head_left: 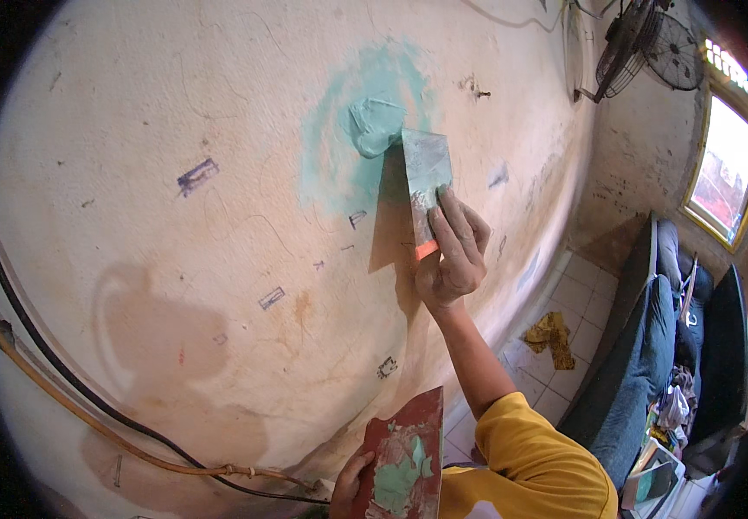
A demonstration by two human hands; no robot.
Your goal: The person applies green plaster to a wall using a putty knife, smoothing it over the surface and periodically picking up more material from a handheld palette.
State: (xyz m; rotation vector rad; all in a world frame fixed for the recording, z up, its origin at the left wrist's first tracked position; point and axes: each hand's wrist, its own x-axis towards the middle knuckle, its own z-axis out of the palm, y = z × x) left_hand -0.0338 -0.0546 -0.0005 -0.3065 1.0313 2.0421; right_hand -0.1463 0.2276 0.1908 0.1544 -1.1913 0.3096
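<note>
My right hand (456, 251) grips a wide putty knife (428, 169) with an orange handle end, its fingers pressed along the blade, which is smeared with filler. The blade's far corner is at the edge of a thick dab of mint-green filler (376, 125) on the wall. Around that dab spreads a thinner green smear (322, 169). Low in the view, my left hand (352, 484) holds a reddish-brown board (427, 415) by its left edge. On the board lies more green filler (400, 477).
The stained cream wall (131, 104) has scribbled marks and a nail (483, 93). A black cable (71, 368) and an orange hose (114, 438) run lower left. At right are a wall fan (672, 52), a window (724, 160), a dark blue sofa (633, 389) and a yellow cloth (555, 337) on floor tiles.
</note>
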